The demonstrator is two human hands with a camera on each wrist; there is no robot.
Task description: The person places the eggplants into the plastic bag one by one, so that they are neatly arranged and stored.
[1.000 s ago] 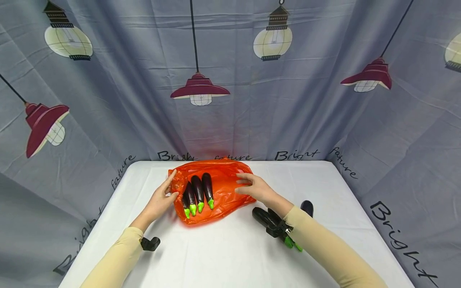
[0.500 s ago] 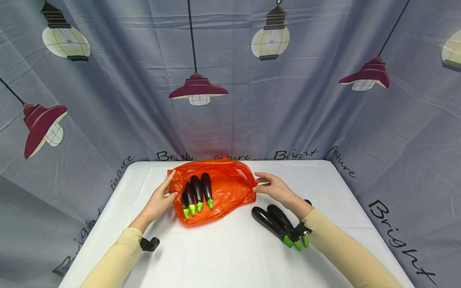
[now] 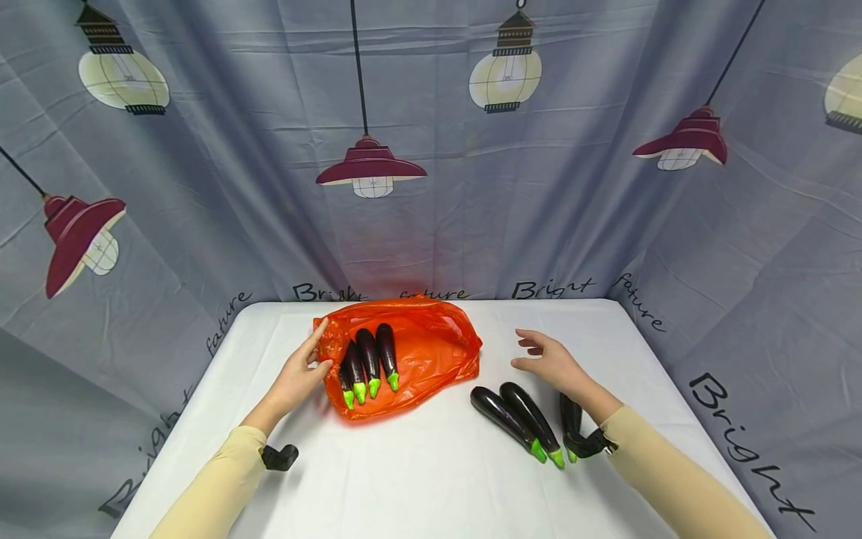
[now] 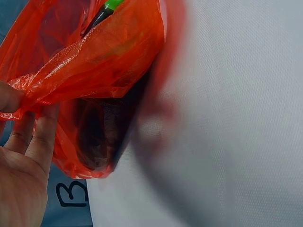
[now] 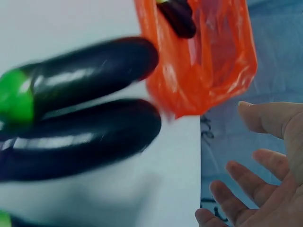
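My left hand [image 3: 295,383] pinches the left rim of an orange-red plastic bag [image 3: 434,348], thumb on one side of the film and fingers on the other in the left wrist view. Several small dark eggplants [image 3: 367,358] with bright green caps lie side by side in the bag's left part. Over the table to the right of the bag, my right hand [image 3: 555,367] holds nothing, and its fingers are spread and loosely bent in the right wrist view. Below it rest two larger eggplants [image 3: 505,419] together, and another eggplant [image 3: 570,415] lies partly hidden under the right wrist.
A white-covered table [image 3: 397,479] carries everything. Behind and beside it hangs a grey-blue curtain [image 3: 431,232] printed with lamps and lettering. A black wrist mount [image 3: 279,457] sits on the left forearm, and a similar mount [image 3: 589,444] on the right.
My right hand has moved right, from over the bag past its right rim, briefly touching or nearly touching that rim. The left hand keeps its grip; the eggplants stay put.
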